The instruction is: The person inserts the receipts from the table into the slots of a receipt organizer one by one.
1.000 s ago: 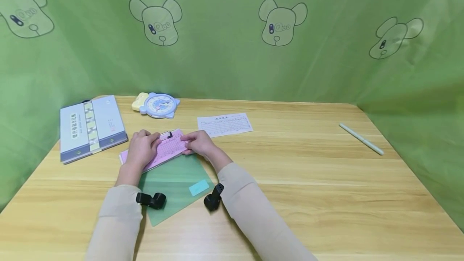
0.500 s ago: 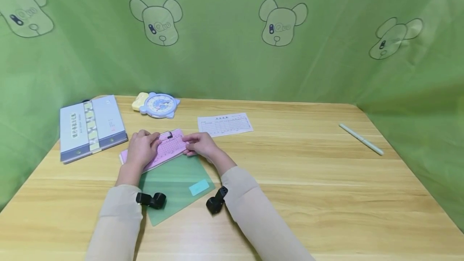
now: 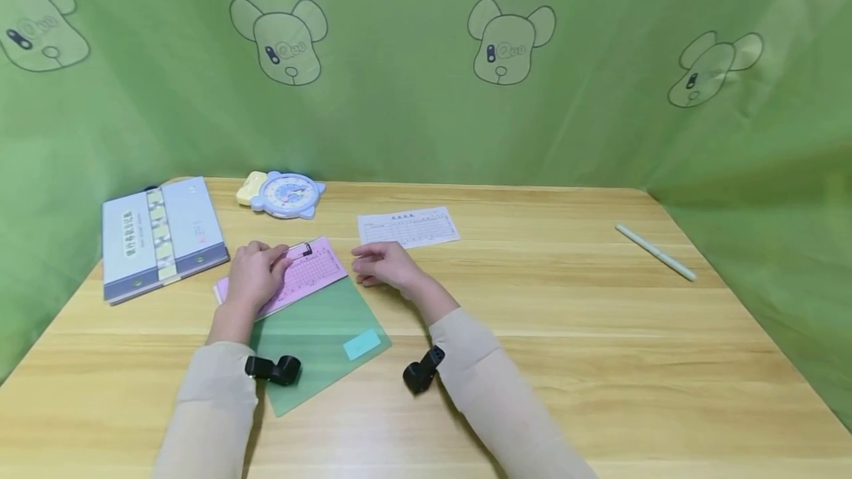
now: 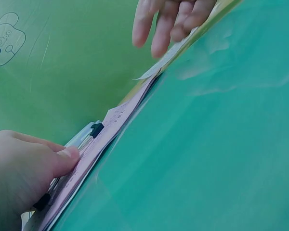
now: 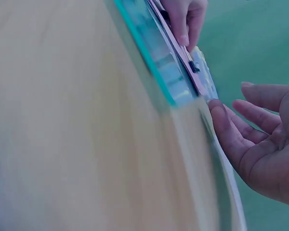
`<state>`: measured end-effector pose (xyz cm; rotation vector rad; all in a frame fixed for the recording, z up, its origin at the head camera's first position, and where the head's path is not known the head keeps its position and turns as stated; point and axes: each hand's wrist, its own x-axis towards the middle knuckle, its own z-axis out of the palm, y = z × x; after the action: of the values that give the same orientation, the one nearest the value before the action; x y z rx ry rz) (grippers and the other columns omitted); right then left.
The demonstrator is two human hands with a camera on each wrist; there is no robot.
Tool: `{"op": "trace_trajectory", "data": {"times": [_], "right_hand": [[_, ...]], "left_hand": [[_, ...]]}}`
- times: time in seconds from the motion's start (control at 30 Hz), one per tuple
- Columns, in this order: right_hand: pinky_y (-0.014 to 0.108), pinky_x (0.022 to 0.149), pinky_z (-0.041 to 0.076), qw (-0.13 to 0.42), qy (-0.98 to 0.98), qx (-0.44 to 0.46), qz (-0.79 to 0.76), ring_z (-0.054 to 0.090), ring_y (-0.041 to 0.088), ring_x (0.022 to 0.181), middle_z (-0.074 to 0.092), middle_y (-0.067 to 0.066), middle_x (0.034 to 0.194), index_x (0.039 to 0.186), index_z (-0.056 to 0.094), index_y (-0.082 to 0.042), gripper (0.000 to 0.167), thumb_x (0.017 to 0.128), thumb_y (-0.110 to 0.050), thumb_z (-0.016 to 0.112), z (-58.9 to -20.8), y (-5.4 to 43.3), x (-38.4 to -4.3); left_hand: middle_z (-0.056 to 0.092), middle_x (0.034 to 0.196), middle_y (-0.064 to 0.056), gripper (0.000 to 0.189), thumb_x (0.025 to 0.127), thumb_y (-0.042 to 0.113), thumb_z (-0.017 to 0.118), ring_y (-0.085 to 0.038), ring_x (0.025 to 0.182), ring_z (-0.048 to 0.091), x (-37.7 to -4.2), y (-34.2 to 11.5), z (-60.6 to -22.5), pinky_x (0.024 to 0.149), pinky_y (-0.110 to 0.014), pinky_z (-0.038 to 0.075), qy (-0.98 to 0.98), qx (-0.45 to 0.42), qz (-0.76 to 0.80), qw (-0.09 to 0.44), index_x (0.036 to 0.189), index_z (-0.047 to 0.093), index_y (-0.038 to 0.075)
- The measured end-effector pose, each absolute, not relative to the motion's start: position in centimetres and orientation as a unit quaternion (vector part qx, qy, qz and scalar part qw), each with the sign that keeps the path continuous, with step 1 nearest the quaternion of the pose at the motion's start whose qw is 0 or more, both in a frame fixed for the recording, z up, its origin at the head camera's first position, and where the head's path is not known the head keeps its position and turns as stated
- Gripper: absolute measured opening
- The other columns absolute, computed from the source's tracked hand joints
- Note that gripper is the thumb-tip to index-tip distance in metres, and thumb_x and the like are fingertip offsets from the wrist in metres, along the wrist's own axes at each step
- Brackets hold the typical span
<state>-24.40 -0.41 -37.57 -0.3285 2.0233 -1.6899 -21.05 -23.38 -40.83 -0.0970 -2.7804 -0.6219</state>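
My left hand (image 3: pixel 253 279) grips the metal clip (image 3: pixel 301 250) with black ends at the top edge of a translucent green clipboard (image 3: pixel 313 350). In the left wrist view, its thumb (image 4: pixel 67 159) presses on that clip. Pink printed slips (image 3: pixel 309 277) lie across the board's upper part beneath the clip, partly covered by the left hand. My right hand (image 3: pixel 393 266) is just right of the slips' corner, its fingers loosely bent and holding nothing. In the right wrist view, the right hand's fingers (image 5: pixel 226 125) are spread apart from the slips.
A white printed slip (image 3: pixel 407 229) lies just beyond the right hand. At the left stands a thick blue-grey ledger binder (image 3: pixel 193 220). A blue clock-faced toy (image 3: pixel 289 194) with a yellow piece sits at the back, and a pale green pen (image 3: pixel 655 251) lies far right.
My right hand has let go of the pink slips' right end and moved right. My left hand stays at the clip. The head view has shifted slightly.
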Motion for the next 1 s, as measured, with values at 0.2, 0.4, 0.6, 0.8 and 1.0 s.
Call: {"op": "trace_trajectory", "data": {"times": [0.2,0.4,0.6,0.8,1.0], "right_hand": [[0.036,0.072,0.047,0.215,0.745,-0.126,-0.619,0.056,0.034,0.086,0.055,0.021,0.101,0.118,0.047,0.004,0.041,0.079,0.001,0.058,-37.5,2.1,-25.8],[0.040,0.075,0.045,0.175,0.763,-0.119,-0.610,0.054,0.034,0.088,0.054,0.018,0.100,0.120,0.046,0.004,0.044,0.078,0.000,0.059,-36.8,5.0,-27.6],[0.038,0.078,0.043,0.144,0.781,-0.097,-0.600,0.052,0.028,0.091,0.051,0.018,0.106,0.123,0.042,0.003,0.048,0.079,-0.001,0.059,-36.2,7.2,-29.5],[0.039,0.082,0.041,0.122,0.805,-0.074,-0.576,0.048,0.025,0.095,0.049,0.016,0.110,0.125,0.041,0.000,0.050,0.080,-0.007,0.060,-35.7,8.7,-31.0],[0.037,0.084,0.039,0.113,0.839,-0.064,-0.528,0.045,0.026,0.101,0.047,0.015,0.115,0.129,0.037,-0.003,0.057,0.079,-0.013,0.063,-35.7,9.7,-32.4]], "left_hand": [[0.050,0.092,-0.020,0.031,0.085,0.016,0.054,-0.033,0.085,0.042,-21.0,-23.4,-40.7,0.076,-0.044,0.031,-0.964,-0.029,-0.224,0.141,0.110,0.057,0.000],[0.049,0.093,-0.020,0.032,0.085,0.017,0.053,-0.033,0.087,0.041,-20.9,-23.4,-40.9,0.078,-0.045,0.030,-0.963,-0.023,-0.232,0.134,0.112,0.056,0.000],[0.049,0.092,-0.020,0.032,0.085,0.017,0.053,-0.033,0.086,0.041,-20.9,-23.5,-41.0,0.077,-0.044,0.031,-0.962,-0.022,-0.232,0.139,0.111,0.056,0.000],[0.050,0.092,-0.020,0.031,0.085,0.017,0.054,-0.033,0.086,0.041,-20.9,-23.5,-41.1,0.076,-0.044,0.031,-0.963,-0.021,-0.231,0.140,0.111,0.057,0.000],[0.051,0.092,-0.020,0.030,0.084,0.016,0.054,-0.034,0.085,0.041,-20.9,-23.4,-40.9,0.075,-0.043,0.031,-0.962,-0.020,-0.229,0.149,0.109,0.058,0.000]]}}
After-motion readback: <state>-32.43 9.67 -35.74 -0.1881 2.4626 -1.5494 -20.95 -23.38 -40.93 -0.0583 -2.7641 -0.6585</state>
